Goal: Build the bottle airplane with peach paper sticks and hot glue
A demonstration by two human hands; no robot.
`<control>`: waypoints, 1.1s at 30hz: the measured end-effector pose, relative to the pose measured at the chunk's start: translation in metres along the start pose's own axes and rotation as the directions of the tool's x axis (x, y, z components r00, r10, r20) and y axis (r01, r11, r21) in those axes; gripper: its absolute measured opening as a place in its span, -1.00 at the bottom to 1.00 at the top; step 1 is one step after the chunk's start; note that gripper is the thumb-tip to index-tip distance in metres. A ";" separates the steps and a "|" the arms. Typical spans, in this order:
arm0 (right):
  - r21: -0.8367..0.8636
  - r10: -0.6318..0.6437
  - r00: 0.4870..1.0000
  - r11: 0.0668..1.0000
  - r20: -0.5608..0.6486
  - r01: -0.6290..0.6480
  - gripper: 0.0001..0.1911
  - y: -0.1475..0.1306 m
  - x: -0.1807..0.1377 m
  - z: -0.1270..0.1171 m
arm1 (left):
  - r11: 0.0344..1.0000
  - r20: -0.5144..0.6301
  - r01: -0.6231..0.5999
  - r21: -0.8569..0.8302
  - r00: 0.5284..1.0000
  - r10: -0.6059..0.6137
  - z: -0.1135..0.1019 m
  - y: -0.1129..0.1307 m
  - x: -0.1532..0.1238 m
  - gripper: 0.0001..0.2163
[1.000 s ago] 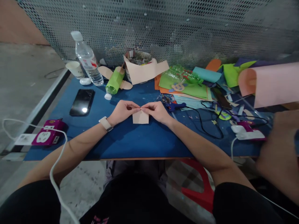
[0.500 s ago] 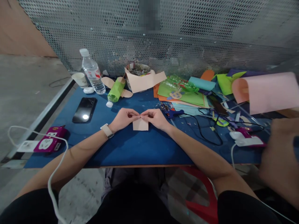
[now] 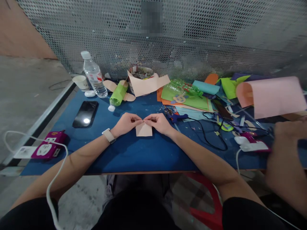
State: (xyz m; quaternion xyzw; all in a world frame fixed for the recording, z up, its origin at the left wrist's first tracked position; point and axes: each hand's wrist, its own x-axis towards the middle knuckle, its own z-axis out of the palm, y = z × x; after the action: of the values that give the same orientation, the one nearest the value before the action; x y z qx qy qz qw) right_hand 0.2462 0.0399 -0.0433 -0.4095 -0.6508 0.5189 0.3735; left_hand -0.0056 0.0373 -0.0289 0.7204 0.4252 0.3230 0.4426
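My left hand (image 3: 125,124) and my right hand (image 3: 158,122) meet fingertip to fingertip over the middle of the blue table (image 3: 134,153). Both pinch the top edge of a small tan paper piece (image 3: 144,130), which lies flat on the table below the fingers. A pale watch band sits on my left wrist (image 3: 108,135).
A black phone (image 3: 85,113), a water bottle (image 3: 94,76), a paper cup (image 3: 81,82) and a green-wrapped bottle (image 3: 118,94) stand at the left back. Coloured paper sheets (image 3: 189,93), cables and a glue gun (image 3: 251,144) crowd the right. Another person's hand (image 3: 285,159) is at far right.
My hands stay pinched on the tan paper; the fingertips have closed together at its top edge. The other person's hand at the right has shifted slightly.
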 end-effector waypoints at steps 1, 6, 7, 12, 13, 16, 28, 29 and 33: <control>0.004 0.001 1.000 1.000 -0.001 -0.001 -0.60 0.001 0.000 0.000 | 1.000 0.003 -0.001 -0.003 1.000 0.001 0.000 -0.001 0.000 -0.70; 0.013 0.000 1.000 1.000 -0.024 0.000 -0.58 -0.001 0.001 0.000 | 0.997 -0.068 -0.072 -0.012 0.995 0.071 0.003 -0.003 -0.002 -0.73; 0.008 0.002 1.000 1.000 -0.026 -0.002 -0.57 -0.002 0.000 -0.001 | 0.995 -0.098 -0.095 0.010 0.991 0.096 0.004 -0.003 -0.003 -0.75; -0.025 0.000 0.999 1.000 -0.034 -0.001 -0.55 -0.004 0.000 -0.001 | 0.975 -0.146 -0.164 0.150 0.972 0.186 0.006 -0.001 -0.008 -0.75; -0.030 -0.007 0.999 1.000 -0.038 0.006 -0.55 -0.004 -0.001 -0.001 | 0.975 -0.139 -0.165 0.150 0.973 0.185 0.005 -0.001 -0.008 -0.75; -0.034 -0.040 0.998 0.999 -0.037 0.039 -0.55 -0.002 -0.001 0.001 | 0.978 -0.129 -0.155 0.139 0.977 0.173 0.004 -0.001 -0.007 -0.74; -0.047 -0.084 0.994 0.996 -0.074 0.081 -0.54 -0.003 -0.002 0.001 | 0.983 -0.109 -0.153 0.098 0.981 0.164 0.000 0.004 -0.006 -0.69; -0.036 -0.076 0.994 0.997 -0.075 0.074 -0.54 -0.002 -0.002 0.001 | 0.984 -0.104 -0.151 0.091 0.981 0.161 0.000 0.004 -0.006 -0.70; 0.002 -0.035 0.998 0.999 -0.057 0.035 -0.57 0.000 0.000 -0.001 | 0.986 -0.089 -0.140 0.087 0.985 0.147 -0.001 0.002 -0.005 -0.71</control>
State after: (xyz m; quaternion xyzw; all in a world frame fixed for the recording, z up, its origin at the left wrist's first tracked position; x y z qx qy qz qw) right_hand 0.2472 0.0397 -0.0430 -0.4122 -0.6462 0.5015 0.4012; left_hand -0.0075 0.0329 -0.0274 0.7503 0.4054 0.3705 0.3680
